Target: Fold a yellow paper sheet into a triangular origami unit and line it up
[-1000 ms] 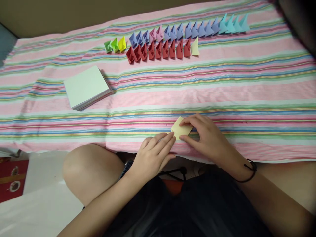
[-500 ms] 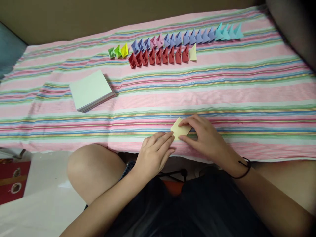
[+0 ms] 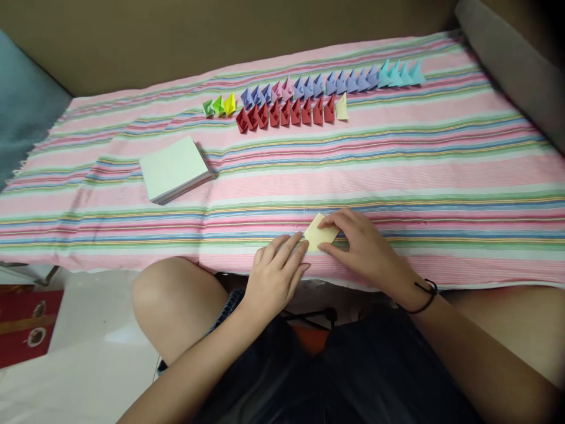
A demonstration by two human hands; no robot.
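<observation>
1. Yellow paper (image 3: 318, 234) lies flat on the bench cloth (image 3: 441, 176), well right of the paper stack (image 3: 174, 168) and nearer me.
2. Its long axis runs roughly left-right; one corner points away from me.
3. Left hand (image 3: 276, 277): flat fingertips press its left edge.
4. Right hand (image 3: 364, 247): thumb and forefinger pinch its right end.

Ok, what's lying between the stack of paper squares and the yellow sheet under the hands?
Nothing: the head view shows only bare striped cloth between the stack and the yellow sheet.

I find no legible text anywhere; the red object (image 3: 26, 321) at eight o'clock carries unreadable round marks.
</observation>
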